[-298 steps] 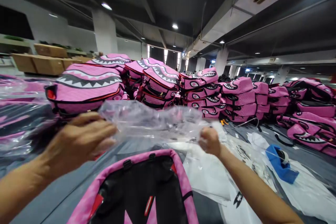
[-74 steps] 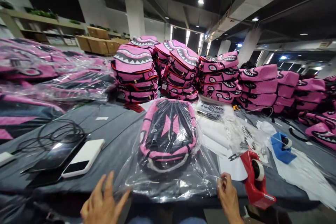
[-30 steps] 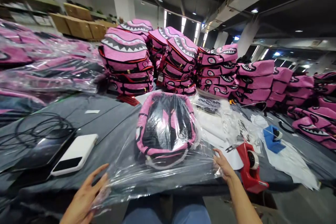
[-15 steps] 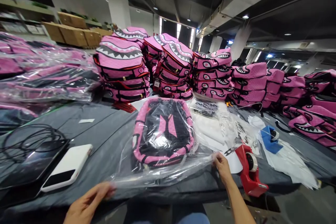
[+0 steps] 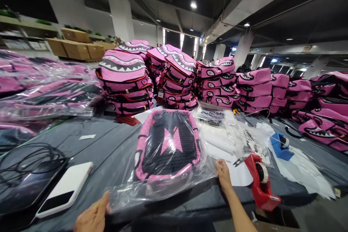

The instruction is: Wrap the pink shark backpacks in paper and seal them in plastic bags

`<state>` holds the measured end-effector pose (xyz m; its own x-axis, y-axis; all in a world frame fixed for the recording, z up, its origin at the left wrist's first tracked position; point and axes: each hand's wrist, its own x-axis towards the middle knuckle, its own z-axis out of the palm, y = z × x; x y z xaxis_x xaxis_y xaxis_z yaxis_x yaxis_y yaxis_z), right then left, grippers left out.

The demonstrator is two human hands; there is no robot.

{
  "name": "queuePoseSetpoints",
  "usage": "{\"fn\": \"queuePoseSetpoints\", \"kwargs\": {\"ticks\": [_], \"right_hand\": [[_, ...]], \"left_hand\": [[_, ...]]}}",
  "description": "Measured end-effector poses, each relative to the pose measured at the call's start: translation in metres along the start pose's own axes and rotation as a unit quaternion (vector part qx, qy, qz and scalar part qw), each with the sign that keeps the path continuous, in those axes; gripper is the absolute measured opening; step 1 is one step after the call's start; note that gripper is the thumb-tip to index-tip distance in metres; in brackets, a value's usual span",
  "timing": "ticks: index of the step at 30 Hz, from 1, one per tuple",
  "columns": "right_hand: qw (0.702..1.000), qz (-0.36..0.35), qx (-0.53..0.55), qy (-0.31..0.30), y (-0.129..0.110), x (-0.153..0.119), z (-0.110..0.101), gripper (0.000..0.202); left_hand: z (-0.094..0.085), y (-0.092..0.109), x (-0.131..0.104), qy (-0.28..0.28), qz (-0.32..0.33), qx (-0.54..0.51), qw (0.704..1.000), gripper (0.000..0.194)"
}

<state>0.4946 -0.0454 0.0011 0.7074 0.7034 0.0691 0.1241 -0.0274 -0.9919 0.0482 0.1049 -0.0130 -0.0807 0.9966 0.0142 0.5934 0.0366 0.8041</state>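
A pink and black backpack [image 5: 170, 145] lies flat on the dark tabletop inside a clear plastic bag [image 5: 152, 190]. Its black ribbed panel with two pink shapes faces up. At the bag's near left corner, my left hand [image 5: 94, 213] is closed on the plastic edge. My right hand [image 5: 223, 175] pinches the near right corner between thumb and fingers. The bag's near edge stretches between both hands, close to the table's front edge.
A red tape dispenser [image 5: 262, 181] and small snips [image 5: 238, 162] lie to the right, with a blue tape dispenser [image 5: 282, 146] beyond. A white power bank [image 5: 65, 190] and a black tablet [image 5: 29, 185] lie left. Stacked pink backpacks [image 5: 123, 79] stand behind.
Both hands have moved slightly down and left, drawing the bag's near edge toward me. The plastic now lies lower and flatter in front of the backpack. The camera view has tilted up a little.
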Motion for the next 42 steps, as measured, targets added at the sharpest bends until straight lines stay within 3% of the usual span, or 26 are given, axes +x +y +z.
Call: {"fn": "queuePoseSetpoints", "kwargs": {"ticks": [2,4,6,7,9,11,16,22,24,26,28,31,36,39,42], "right_hand": [[1.0,0.007,-0.002,0.0,0.0,0.0,0.0,0.058],[1.0,0.01,-0.001,0.005,0.001,-0.001,0.0,0.058],[1.0,0.011,0.0,0.008,0.001,-0.001,0.001,0.059],[1.0,0.011,0.001,0.01,0.002,-0.001,0.001,0.059],[1.0,0.01,0.001,0.013,0.002,-0.001,0.002,0.059],[1.0,0.009,0.001,0.017,0.002,-0.001,0.002,0.059],[1.0,0.003,0.003,0.025,0.003,-0.002,0.002,0.059],[0.999,0.001,0.001,0.035,0.004,-0.002,0.004,0.063],[0.999,-0.001,-0.005,0.042,0.004,-0.006,0.001,0.064],[0.999,-0.004,-0.017,0.051,0.003,-0.012,-0.006,0.063],[0.998,-0.006,-0.035,0.054,0.001,-0.017,-0.013,0.061],[0.997,0.002,-0.063,0.043,-0.001,-0.018,-0.019,0.058],[0.996,0.028,-0.084,0.004,-0.01,-0.014,-0.021,0.058],[0.992,-0.001,-0.123,0.034,-0.03,-0.029,-0.047,0.054],[0.951,-0.069,-0.257,0.16,-0.059,-0.052,-0.105,0.05]], "left_hand": [[0.002,0.015,-0.001,0.04,0.053,0.071,0.995,0.054],[0.007,0.037,-0.007,0.126,0.125,0.123,0.976,0.061],[0.017,0.063,-0.018,0.197,0.257,0.147,0.935,0.064],[0.024,0.076,-0.025,0.196,0.345,0.146,0.906,0.062],[0.042,0.099,-0.035,0.142,0.494,0.132,0.848,0.057],[0.058,0.113,-0.04,0.079,0.55,0.116,0.823,0.052],[0.071,0.113,-0.024,-0.029,0.502,0.099,0.859,0.028],[0.061,0.103,-0.009,-0.04,0.592,0.07,0.802,0.021],[0.06,0.111,-0.007,-0.082,0.553,0.077,0.826,0.025],[0.06,0.123,-0.003,-0.17,0.468,0.086,0.863,0.03],[0.061,0.137,0.005,-0.252,0.393,0.078,0.881,0.036],[0.063,0.15,0.015,-0.322,0.36,0.059,0.874,0.044],[0.063,0.152,0.015,-0.35,0.328,0.039,0.876,0.048],[0.063,0.15,0.014,-0.358,0.318,0.029,0.877,0.048],[0.062,0.151,0.013,-0.368,0.31,0.022,0.876,0.048]]}}
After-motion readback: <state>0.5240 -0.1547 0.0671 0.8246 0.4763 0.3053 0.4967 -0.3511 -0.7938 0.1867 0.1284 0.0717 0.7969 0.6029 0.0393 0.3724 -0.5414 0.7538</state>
